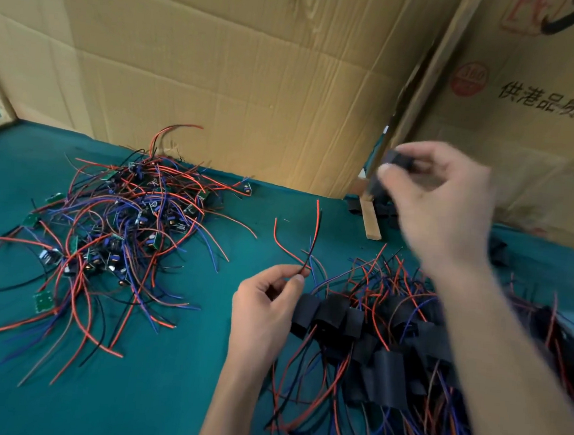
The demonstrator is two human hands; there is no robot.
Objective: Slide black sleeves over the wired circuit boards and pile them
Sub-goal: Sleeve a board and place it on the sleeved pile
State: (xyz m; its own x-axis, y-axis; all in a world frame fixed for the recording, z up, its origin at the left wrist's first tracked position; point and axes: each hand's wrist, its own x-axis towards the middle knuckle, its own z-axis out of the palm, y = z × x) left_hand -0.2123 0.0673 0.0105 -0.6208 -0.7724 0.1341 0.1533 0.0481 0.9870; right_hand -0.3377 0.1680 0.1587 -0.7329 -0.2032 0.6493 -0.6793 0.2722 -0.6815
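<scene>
The table [168,396] is covered with a teal cloth, matt and felt-like. At 12 o'clock stand cardboard sheets [239,59], brown, creased and rough. The black sleeves [333,312] at 4 o'clock look like soft matt plastic. The wires [75,320] at 9 o'clock have smooth plastic coating. A bare wood strip [372,220] lies at 2 o'clock.

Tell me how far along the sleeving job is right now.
Done: a pile of sleeved boards lies at right. In hand: the left hand pinches one board's wires, while the right hand holds a black sleeve, not yet on. Left: the unsleeved pile at left looks large.
</scene>
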